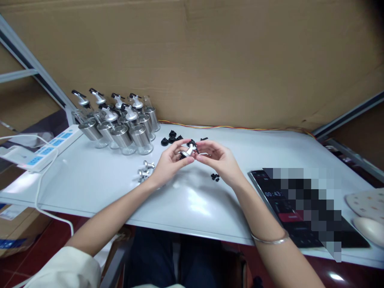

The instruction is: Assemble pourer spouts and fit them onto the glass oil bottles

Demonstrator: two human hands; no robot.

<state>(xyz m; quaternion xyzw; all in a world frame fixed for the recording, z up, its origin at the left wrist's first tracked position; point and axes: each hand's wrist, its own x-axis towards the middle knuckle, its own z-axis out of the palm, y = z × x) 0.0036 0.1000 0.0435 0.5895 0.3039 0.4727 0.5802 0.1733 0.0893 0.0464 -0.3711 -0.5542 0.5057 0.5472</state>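
Observation:
Above the middle of the white table, my left hand (172, 161) is closed around a silver bottle pourer (189, 151) with a black tip. My right hand (218, 160) meets it from the other side, its thumb and fingers pinching a small black lever (197, 149) at the pourer's tip. Behind my hands lie several black ribbed stoppers (172, 138). Silver pourer spouts (144, 173) rest left of my left wrist. A few tiny black caps (215, 177) lie below my right hand. Part of another black piece (204, 139) shows past my right fingers.
Glass bottles with steel sleeves (121, 136), several topped with pourers, stand at the back left. A power strip (49, 149) with a white cable is at the left edge. A tablet (288, 208) showing a timer lies right, near a white mouse (370, 230). Cardboard (210, 60) stands behind.

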